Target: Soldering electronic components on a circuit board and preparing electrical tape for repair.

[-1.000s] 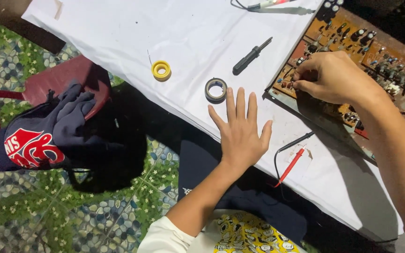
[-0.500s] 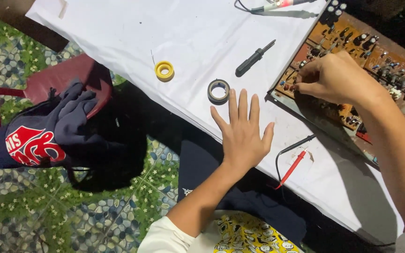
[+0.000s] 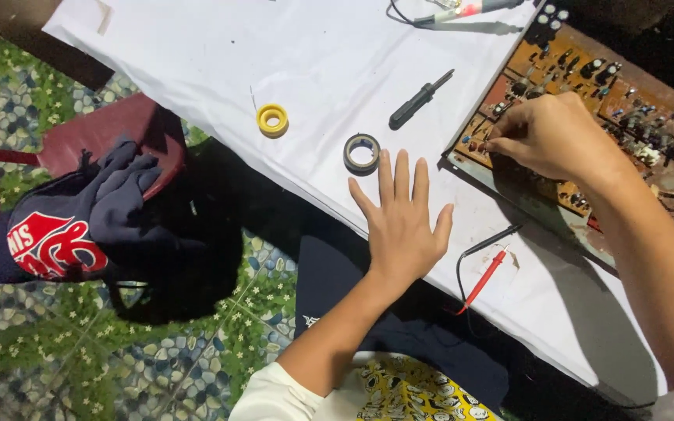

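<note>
My left hand (image 3: 401,218) lies flat, palm down with fingers spread, on the white sheet (image 3: 220,70) covering the table, just below a grey tape roll (image 3: 361,152). My right hand (image 3: 544,136) rests on the left edge of a brown circuit board (image 3: 587,86) studded with components, its fingertips pinched together on something small at the board's edge; what they pinch is too small to tell. A black screwdriver (image 3: 420,99) lies between the tape roll and the board.
A yellow tape roll (image 3: 272,118) sits left of the grey one. A red probe with a black lead (image 3: 485,273) lies near the table's front edge. Another probe (image 3: 462,11) lies at the top. A red chair holding dark clothing (image 3: 79,226) stands to the left on patterned floor.
Both hands stay where they were; only the view has shifted slightly.
</note>
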